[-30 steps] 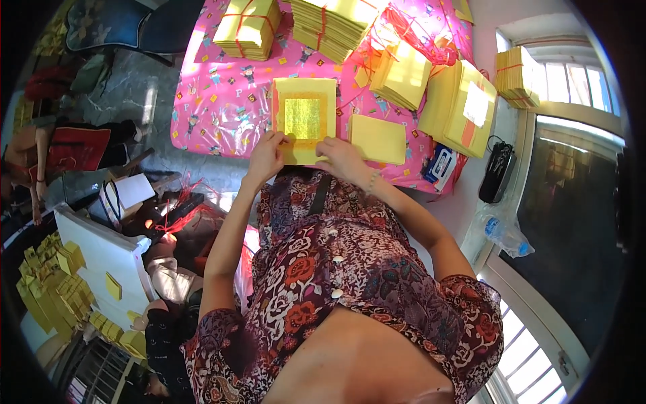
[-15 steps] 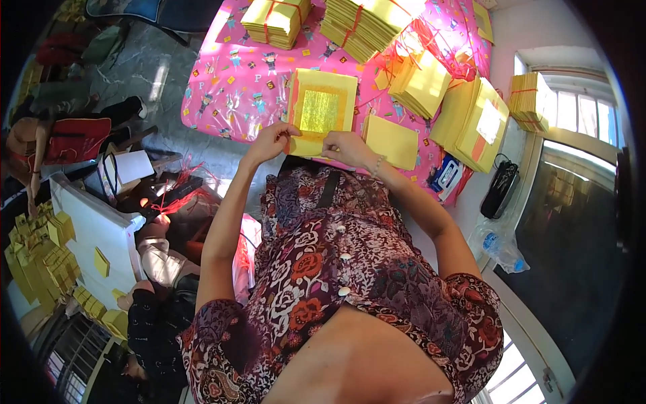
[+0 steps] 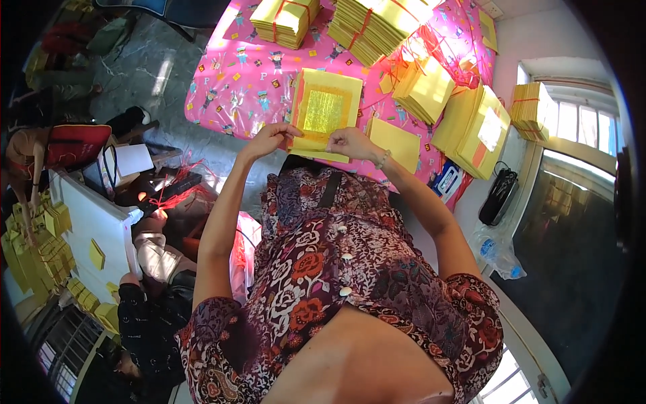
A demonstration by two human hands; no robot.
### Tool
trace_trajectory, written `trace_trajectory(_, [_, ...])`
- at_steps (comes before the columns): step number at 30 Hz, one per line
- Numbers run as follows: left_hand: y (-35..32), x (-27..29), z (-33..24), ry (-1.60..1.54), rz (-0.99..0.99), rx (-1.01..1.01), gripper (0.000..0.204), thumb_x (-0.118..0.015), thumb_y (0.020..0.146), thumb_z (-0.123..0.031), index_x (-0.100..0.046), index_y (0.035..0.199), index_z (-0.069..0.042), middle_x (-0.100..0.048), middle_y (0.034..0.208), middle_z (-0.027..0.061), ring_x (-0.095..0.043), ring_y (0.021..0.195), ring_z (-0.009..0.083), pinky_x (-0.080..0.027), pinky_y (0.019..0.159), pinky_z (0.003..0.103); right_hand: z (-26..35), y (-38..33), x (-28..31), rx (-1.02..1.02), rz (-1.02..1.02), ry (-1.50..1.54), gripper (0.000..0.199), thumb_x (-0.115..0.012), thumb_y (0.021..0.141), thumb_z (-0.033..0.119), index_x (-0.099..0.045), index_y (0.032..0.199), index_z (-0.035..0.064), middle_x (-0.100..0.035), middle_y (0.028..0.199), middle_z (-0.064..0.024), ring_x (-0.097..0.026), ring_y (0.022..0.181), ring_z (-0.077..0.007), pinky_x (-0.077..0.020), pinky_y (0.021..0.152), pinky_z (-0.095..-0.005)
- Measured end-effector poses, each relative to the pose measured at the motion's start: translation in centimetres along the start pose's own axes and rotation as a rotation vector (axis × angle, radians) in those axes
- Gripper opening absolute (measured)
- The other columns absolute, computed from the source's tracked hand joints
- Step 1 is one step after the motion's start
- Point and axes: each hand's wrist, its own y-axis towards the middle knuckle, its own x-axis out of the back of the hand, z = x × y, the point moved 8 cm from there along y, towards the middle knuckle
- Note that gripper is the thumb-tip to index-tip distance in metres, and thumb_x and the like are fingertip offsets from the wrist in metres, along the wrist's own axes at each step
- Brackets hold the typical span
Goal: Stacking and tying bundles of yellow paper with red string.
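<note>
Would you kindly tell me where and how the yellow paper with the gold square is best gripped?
Probably pinch both ends of its near edge, coming from the near side: the yellow paper lies broad and flat, that edge close to the left hand and right hand.

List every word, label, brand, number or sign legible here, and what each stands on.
Pink patterned plastic tablecloth: single printed letters show among cartoon figures; not copied out here.
Yellow paper sheet with a shiny gold rectangle: no readable text.
Blue-and-white rectangular item: markings too small to read.
Clear plastic bottle with blue print: too blurred to read.
Co-worker's black fabric top: white marks, too small to read.
</note>
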Motion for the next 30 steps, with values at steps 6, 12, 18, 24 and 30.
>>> trace_trajectory(6, [-1.0, -1.1, -3.7, 0.222, -0.015, -0.235, 0.030, -0.069, 0.074, -0.005, -0.064, 0.104, -0.005, -0.060, 0.099, 0.0008, -0.056, 0.081, 0.0105, -0.049, 0.074, 0.027, -0.3, 0.5, 0.3, 0.073, -0.035, 0.033, 0.017, -0.067, 0.083, 0.022, -0.067, 0.086, 0.0052, -0.063, 0.069, -0.0054, -0.056, 0.061, -0.0103, -0.0468, 0.057, -0.0284])
trace_trajectory(12, [-1.2, -3.3, -6.5, 0.835, -0.111, -0.379, 0.022, -0.070, 0.071, -0.008, -0.060, 0.091, -0.005, -0.057, 0.088, 0.0106, -0.058, 0.078, 0.0272, -0.048, 0.067, 0.037, -0.4, 0.5, 0.5, 0.069, -0.030, 0.064, 0.017, -0.067, 0.083, 0.021, -0.066, 0.086, 0.0047, -0.063, 0.070, -0.0057, -0.055, 0.062, -0.0104, -0.0468, 0.059, -0.0283])
trace_trajectory(18, [-1.3, -2.6, -8.3, 0.760, -0.190, -0.275, 0.031, -0.066, 0.074, -0.013, -0.057, 0.103, -0.006, -0.056, 0.097, 0.0130, -0.058, 0.090, 0.0324, -0.048, 0.075, 0.040, 3.7, 0.1, 3.5, 0.135, -0.099, -0.110, 0.020, -0.064, 0.084, 0.024, -0.065, 0.086, 0.0038, -0.064, 0.074, -0.0095, -0.061, 0.066, -0.0185, -0.0485, 0.063, -0.0325])
trace_trajectory(24, [-2.7, -5.7, -14.2, 0.947, -0.564, -0.731, 0.056, -0.068, 0.074, -0.014, -0.049, 0.126, -0.007, -0.048, 0.122, 0.0172, -0.048, 0.111, 0.0359, -0.042, 0.090, 0.044, 4.1, 3.4, 10.8, 0.186, -0.367, -0.122, 0.022, -0.065, 0.083, 0.023, -0.064, 0.085, 0.0016, -0.066, 0.078, -0.0116, -0.063, 0.069, -0.0227, -0.0504, 0.066, -0.0341])
trace_trajectory(30, [2.2, -8.6, -11.8, 1.209, -0.349, -0.578, 0.072, -0.066, 0.078, -0.026, -0.034, 0.141, -0.012, -0.034, 0.142, 0.0177, -0.031, 0.131, 0.0371, -0.027, 0.106, 0.049, 3.1, 6.1, 14.3, 0.117, -0.457, -0.196, 0.021, -0.065, 0.082, 0.022, -0.064, 0.087, 0.0014, -0.065, 0.081, -0.0139, -0.065, 0.073, -0.0240, -0.0510, 0.069, -0.0336])
